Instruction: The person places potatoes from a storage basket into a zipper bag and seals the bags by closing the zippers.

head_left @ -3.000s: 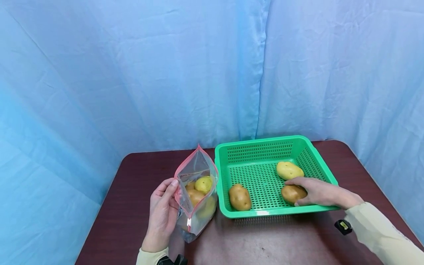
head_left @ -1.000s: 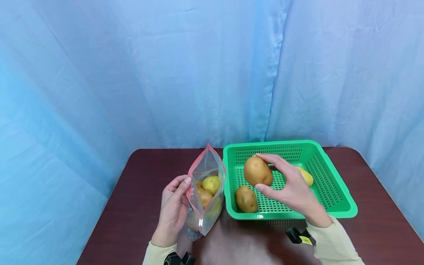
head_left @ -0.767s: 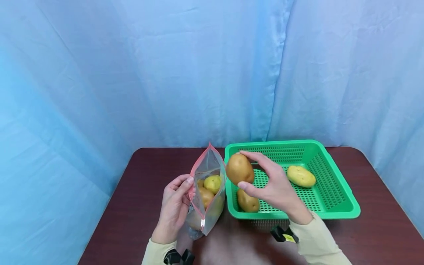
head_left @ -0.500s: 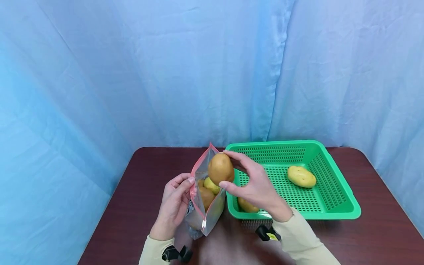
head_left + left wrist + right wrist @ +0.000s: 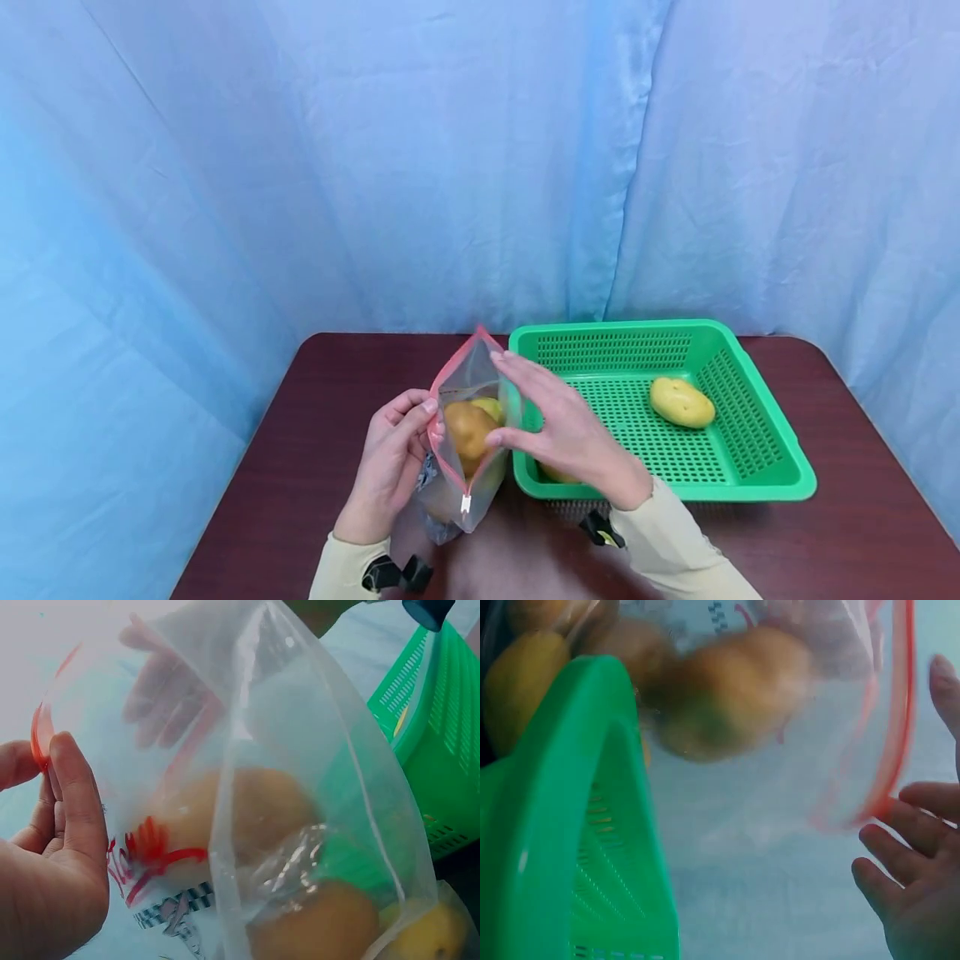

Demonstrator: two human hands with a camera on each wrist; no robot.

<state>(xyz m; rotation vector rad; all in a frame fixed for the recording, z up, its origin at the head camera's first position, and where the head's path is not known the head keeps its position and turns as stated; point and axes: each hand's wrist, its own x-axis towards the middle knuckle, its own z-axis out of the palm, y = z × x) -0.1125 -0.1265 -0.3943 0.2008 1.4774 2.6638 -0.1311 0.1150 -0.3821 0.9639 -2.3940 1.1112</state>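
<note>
My left hand (image 5: 382, 462) pinches the red-edged rim of a clear zip bag (image 5: 491, 492) between thumb and fingers, and the bag's mouth gapes upward. Inside the bag, a brown potato (image 5: 467, 432) lies over other potatoes, with a yellow one (image 5: 491, 407) partly showing behind it. In the right wrist view that brown potato (image 5: 735, 690) is blurred behind the plastic. My right hand (image 5: 566, 425) is at the bag's right rim, thumb and fingers spread, holding nothing. The left wrist view shows the right hand's fingers (image 5: 169, 705) beyond the plastic.
A green perforated basket (image 5: 675, 493) stands right of the bag on the dark table (image 5: 277, 492). It holds a yellow potato (image 5: 682, 402) and a brown potato (image 5: 557, 475), mostly hidden by my right hand. A blue curtain (image 5: 450, 167) hangs behind the table.
My right hand took the brown potato from the basket, carried it left over the bag and let go. The potato has dropped into the bag. The left hand keeps its hold on the rim.
</note>
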